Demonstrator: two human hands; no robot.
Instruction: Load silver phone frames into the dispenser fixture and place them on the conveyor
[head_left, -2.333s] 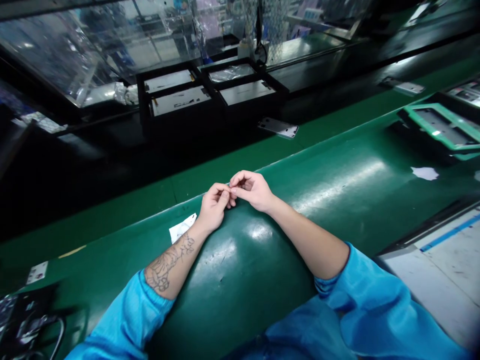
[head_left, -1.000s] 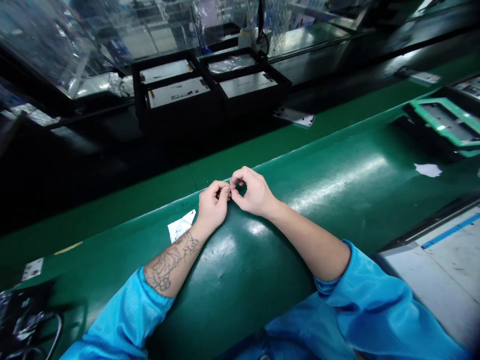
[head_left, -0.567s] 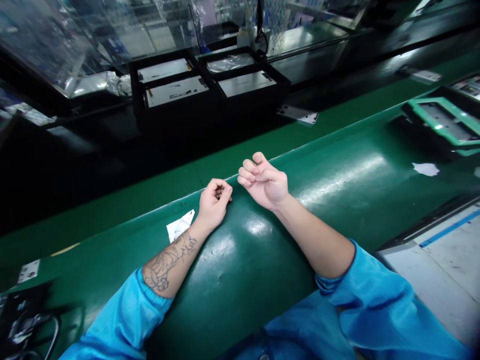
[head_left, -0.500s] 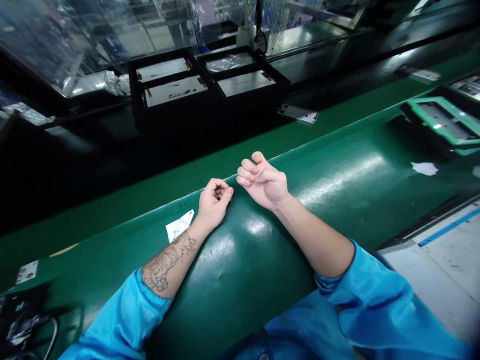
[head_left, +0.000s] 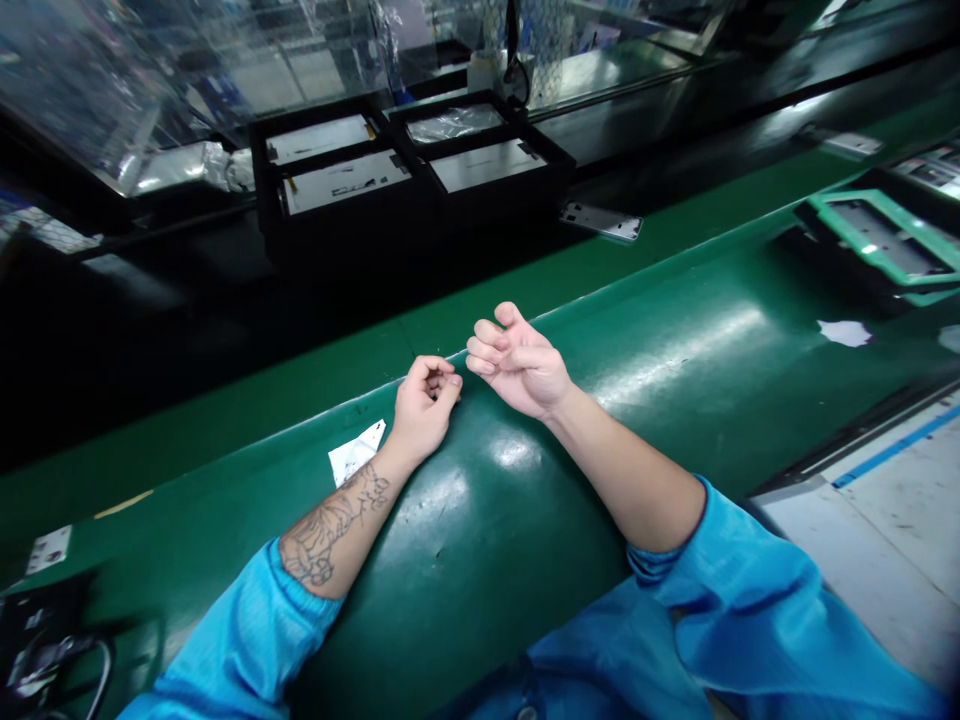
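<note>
My left hand (head_left: 424, 405) hovers over or rests on the green mat (head_left: 465, 600), its fingers curled and the thumb tip close to the index fingertip. Whether anything tiny sits in that pinch I cannot make out. Just right of it, a small gap away, my right hand (head_left: 521, 362) is turned palm up with loosely curled fingers and the thumb folded across; no object shows in it. A crumpled white piece of paper or film (head_left: 355, 453) lies beside my left wrist.
Beyond the mat's raised edge stand black trays (head_left: 487, 165) holding flat, screen-like panels. A slim metallic phone-like part (head_left: 601, 221) lies near them. At right sit a green-framed fixture (head_left: 889, 235) and a white scrap (head_left: 844, 332); at lower left, a black device with cables (head_left: 56, 650).
The view shifts slightly, and both hands appear a little further left. Their finger poses stay nearly the same.
</note>
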